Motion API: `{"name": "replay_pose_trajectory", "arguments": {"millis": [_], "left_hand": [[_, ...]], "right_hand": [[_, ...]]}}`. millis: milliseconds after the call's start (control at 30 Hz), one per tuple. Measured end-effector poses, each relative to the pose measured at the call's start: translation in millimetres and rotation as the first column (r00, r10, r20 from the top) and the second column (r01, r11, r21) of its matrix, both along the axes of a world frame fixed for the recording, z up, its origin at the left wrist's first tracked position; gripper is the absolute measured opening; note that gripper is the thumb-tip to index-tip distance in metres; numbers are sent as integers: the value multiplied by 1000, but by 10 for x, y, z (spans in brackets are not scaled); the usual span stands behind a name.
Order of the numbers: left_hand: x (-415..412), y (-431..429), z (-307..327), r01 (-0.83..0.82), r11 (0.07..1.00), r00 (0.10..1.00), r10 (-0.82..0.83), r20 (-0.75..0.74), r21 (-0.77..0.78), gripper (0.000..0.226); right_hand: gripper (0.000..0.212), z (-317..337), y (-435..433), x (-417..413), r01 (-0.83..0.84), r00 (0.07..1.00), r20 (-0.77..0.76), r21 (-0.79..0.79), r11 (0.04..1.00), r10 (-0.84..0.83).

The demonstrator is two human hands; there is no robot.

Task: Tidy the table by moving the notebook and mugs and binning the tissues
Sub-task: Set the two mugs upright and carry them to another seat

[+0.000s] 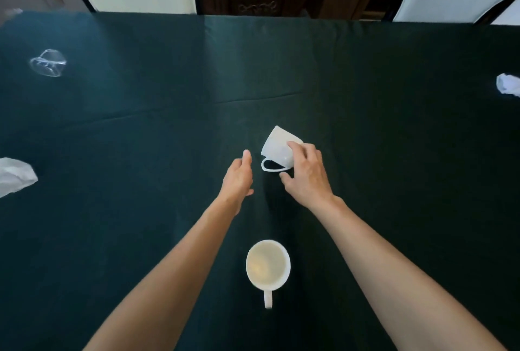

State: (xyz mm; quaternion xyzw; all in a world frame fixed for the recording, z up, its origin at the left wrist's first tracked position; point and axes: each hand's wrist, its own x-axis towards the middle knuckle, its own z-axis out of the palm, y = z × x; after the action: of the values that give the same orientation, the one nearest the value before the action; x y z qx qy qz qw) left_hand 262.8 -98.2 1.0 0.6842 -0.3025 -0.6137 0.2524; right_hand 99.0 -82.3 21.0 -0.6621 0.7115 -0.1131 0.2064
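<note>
With the right hand (305, 174) closed on the tipped mug (278, 145) at frame centre and the left hand (238, 179) open beside it, right the mug before lifting it clear of the cloth (140, 125).

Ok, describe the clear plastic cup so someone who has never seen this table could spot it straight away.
Start from the dark green tablecloth and look to its far left corner. The clear plastic cup lies there on its side, apart from everything else. Unlike the two white mugs, the tipped mug and the upright mug, it is see-through and has no handle.
</note>
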Motion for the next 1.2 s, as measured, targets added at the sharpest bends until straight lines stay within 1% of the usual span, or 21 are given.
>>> {"name": "replay_pose_trajectory", "arguments": {"millis": [67, 167, 267, 400, 500, 567, 633, 733, 833, 967, 1067, 1200], "left_hand": [[-27, -187, -76, 21, 1000, 1000, -21, 0, 7, 46], [-55, -353, -180, 48, 998, 999, -47, -26, 46, 56], [-74, -464, -259, 25, 995, 996, -16, -91, 98, 64], [-91, -510, -265, -4, 989, 984, 30, -178, 145, 72], [-75, -512, -212, 5, 985, 983, 27, -183, 174, 75], [-81, -475, -146, 27, 982, 985, 5, -170, 187, 73], [-113, -415, -64, 52, 986, 987, -26, -158, 160, 68], [-151, -289, 93, 88, 991, 989, -75, -131, 104, 63], [-170, -165, 297, 92, 993, 987, -82, -140, 70, 58], [-250, 90, 634, 104, 995, 987, -104, -124, 0, 57], [-362, 364, 857, 75, 995, 991, -81, -105, -58, 55], [-522, 834, 1083, 26, 993, 995, -37, -91, -116, 54]], "right_hand": [[87, -61, -189, 63, 15, 998, -53, 2, 1000, -15], [104, -151, -413, 131, 35, 983, -179, 55, 998, -25], [112, -213, -550, 192, 86, 977, -203, 79, 993, -68], [112, -234, -626, 200, 117, 973, -208, 71, 991, -100], [99, -196, -630, 154, 107, 977, -196, 91, 990, -88], [89, -165, -587, 125, 77, 983, -175, 110, 991, -57], [86, -118, -528, 93, 56, 991, -128, 122, 991, -40], [88, 10, -396, 15, 57, 998, -20, 103, 993, -55], [90, 191, -256, -100, 46, 996, 75, 59, 997, -51], [92, 451, -46, -274, -21, 997, 77, -6, 1000, 21], [88, 622, 175, -416, -53, 992, 117, -36, 998, 56], [87, 764, 520, -587, -53, 973, 224, -10, 999, 54]]}}
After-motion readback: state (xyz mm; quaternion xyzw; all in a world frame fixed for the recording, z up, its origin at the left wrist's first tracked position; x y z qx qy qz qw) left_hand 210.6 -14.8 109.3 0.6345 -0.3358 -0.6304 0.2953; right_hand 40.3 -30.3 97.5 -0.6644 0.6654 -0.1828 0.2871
